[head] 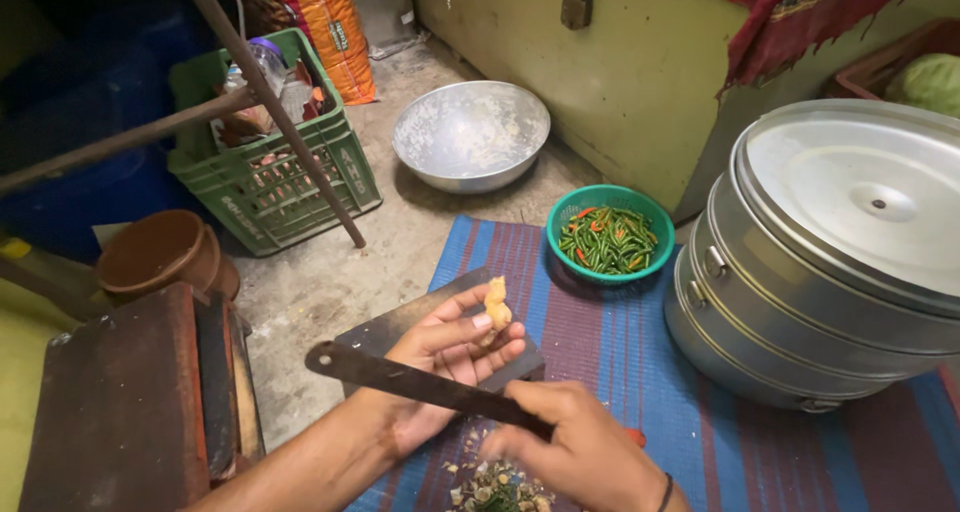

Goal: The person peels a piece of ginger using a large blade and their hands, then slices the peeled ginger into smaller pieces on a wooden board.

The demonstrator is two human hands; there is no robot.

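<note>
Left hand (440,357) pinches ginger piece (495,306); right hand (575,442), grip clamped, hides knife (400,375) handle.

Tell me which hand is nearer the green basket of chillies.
Left. The left hand, holding a piece of ginger, sits just below-left of the green basket; the right hand, gripping the knife, is lower, farther away.
</note>
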